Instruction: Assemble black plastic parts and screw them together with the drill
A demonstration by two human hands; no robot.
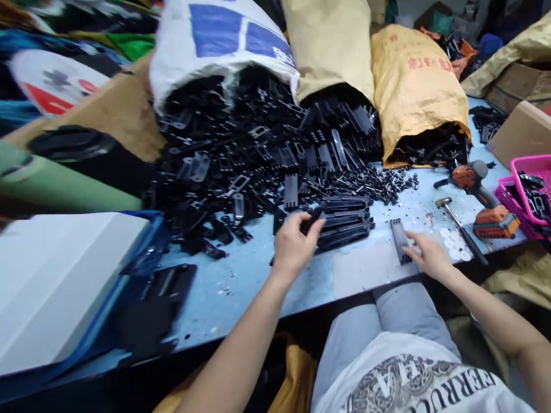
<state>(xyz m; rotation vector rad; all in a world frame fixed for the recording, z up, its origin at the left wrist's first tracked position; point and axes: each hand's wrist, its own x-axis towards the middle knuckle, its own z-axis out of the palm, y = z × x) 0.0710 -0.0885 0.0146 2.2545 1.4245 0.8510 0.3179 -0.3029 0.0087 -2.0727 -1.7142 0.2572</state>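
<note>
My left hand [293,245] is closed, with a small black plastic piece [315,220] between thumb and fingers. Just beside it, several long black plastic parts [346,222] lie in a stacked row. On the bench to the right lies a dark grey plate [400,241] with a notched end. The thumb and fingertips of my right hand [430,256] grip its right edge. A large heap of loose black parts [241,166] spreads behind my left hand, and small black pieces [379,182] are scattered at its right end.
An orange-and-black cordless drill [484,201], a hammer [462,232] and white discs [455,245] lie right of my right hand. A pink basket [531,166] stands farther right. A white sack [224,34], a tan sack [329,46] and a yellow sack [417,86] line the back.
</note>
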